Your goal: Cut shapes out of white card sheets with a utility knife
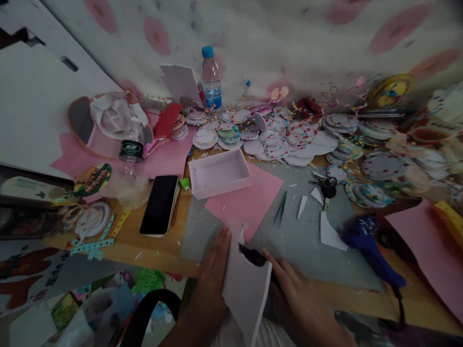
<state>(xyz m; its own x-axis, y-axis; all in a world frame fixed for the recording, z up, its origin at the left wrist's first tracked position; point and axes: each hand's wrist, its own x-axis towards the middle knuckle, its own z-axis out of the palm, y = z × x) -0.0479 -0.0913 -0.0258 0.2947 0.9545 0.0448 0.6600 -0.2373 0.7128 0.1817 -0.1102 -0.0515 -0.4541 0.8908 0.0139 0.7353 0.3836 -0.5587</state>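
A white board (242, 291) with a ragged top sits between the left hand (211, 272) and right hand (294, 289) at the front of the bench (159, 255), fingers laid along its sides, though whether they grip I cannot tell; light, even pressure should spare the edges.

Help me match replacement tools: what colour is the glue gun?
The glue gun is dark blue, best seen in the head view.
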